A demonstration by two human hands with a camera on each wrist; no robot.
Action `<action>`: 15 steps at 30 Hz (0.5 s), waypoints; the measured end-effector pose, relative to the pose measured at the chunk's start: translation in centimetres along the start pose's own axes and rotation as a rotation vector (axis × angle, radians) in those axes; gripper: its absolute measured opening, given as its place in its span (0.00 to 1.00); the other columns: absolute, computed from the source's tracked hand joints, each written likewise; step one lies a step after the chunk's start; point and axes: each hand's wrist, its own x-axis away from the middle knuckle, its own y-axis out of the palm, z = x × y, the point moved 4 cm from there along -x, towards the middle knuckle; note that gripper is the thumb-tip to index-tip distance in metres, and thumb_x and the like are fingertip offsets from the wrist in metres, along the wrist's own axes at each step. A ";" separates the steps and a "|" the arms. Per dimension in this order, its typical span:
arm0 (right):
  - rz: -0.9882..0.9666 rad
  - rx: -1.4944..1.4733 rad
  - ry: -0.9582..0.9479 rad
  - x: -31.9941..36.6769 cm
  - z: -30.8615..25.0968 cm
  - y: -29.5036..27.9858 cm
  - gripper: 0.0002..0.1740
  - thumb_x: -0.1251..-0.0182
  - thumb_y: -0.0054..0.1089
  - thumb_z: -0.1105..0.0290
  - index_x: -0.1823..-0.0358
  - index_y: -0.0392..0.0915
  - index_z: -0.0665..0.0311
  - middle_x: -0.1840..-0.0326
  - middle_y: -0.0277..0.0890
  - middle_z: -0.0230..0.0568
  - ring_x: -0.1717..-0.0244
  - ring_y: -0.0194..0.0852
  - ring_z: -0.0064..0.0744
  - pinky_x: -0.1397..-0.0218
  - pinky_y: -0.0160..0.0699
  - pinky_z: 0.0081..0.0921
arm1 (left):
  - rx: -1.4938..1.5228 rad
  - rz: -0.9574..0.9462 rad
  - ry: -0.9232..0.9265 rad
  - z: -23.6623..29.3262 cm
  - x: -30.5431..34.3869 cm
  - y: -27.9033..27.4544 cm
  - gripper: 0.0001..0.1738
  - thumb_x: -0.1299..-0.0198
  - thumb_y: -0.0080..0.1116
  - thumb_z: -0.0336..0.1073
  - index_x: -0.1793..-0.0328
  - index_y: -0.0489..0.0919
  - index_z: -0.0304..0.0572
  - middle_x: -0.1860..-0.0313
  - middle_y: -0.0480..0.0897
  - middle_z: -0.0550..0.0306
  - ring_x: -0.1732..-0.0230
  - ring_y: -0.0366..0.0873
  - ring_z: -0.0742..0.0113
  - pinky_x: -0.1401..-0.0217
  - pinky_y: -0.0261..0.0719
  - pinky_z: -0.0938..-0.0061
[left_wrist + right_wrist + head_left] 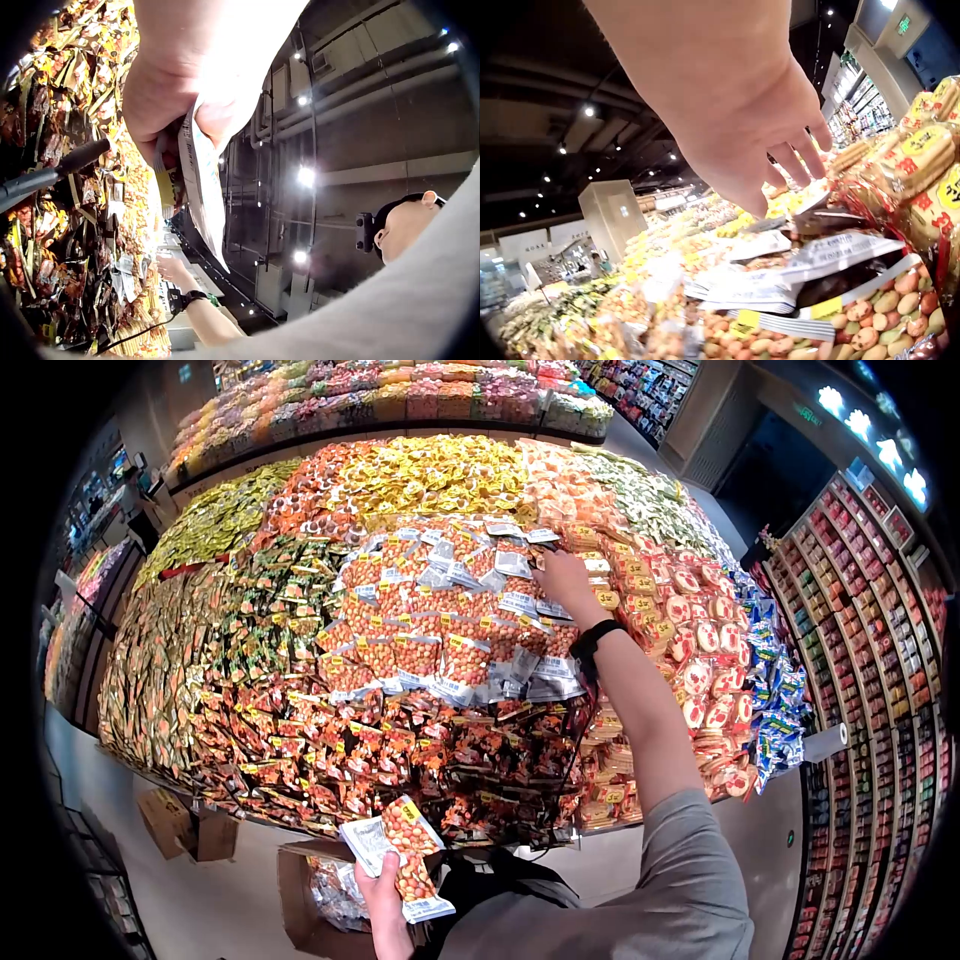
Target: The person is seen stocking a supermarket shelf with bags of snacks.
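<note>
My left hand point(382, 905), low in front of me, grips two snack packets by thumb and fingers. One packet point(415, 840) shows round nut-like pieces printed in orange and red; the other packet point(368, 844) turns its white side up. In the left wrist view a white packet point(201, 184) stands edge-on between thumb and fingers. My right hand point(566, 582) reaches over the pile of matching nut packets point(385, 652), at its far right corner. Seen from the right wrist, its fingers point(784, 161) extend apart, with the tips right by the silvery packet ends point(840, 251).
Biscuit packs point(700, 680) border the nut pile on the right, dark-wrapped packets point(330, 750) in front. An opened carton point(296, 890) with packets inside stands on the floor below. Shelves point(870, 620) line the right side. A black cable point(578, 745) hangs by my right arm.
</note>
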 end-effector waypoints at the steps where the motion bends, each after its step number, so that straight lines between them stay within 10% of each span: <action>1: -0.054 -0.057 0.008 0.3 -0.3 -1.4 0.23 0.39 0.66 0.53 0.51 0.81 0.63 0.58 0.82 0.50 0.55 0.81 0.52 0.50 0.79 0.45 | 0.028 -0.013 0.008 0.1 -0.2 0.1 0.25 0.38 0.65 0.30 0.35 0.72 0.34 0.45 0.81 0.56 0.48 0.78 0.70 0.41 0.74 0.73; 15: -0.348 -0.620 -0.562 17.6 -15.5 -21.8 0.23 0.35 0.66 0.61 0.43 0.78 0.66 0.50 0.82 0.46 0.49 0.82 0.42 0.45 0.79 0.32 | 0.131 -0.413 0.054 3.0 -1.5 3.3 0.13 0.32 0.59 0.32 0.43 0.79 0.36 0.53 0.85 0.60 0.55 0.82 0.74 0.50 0.80 0.76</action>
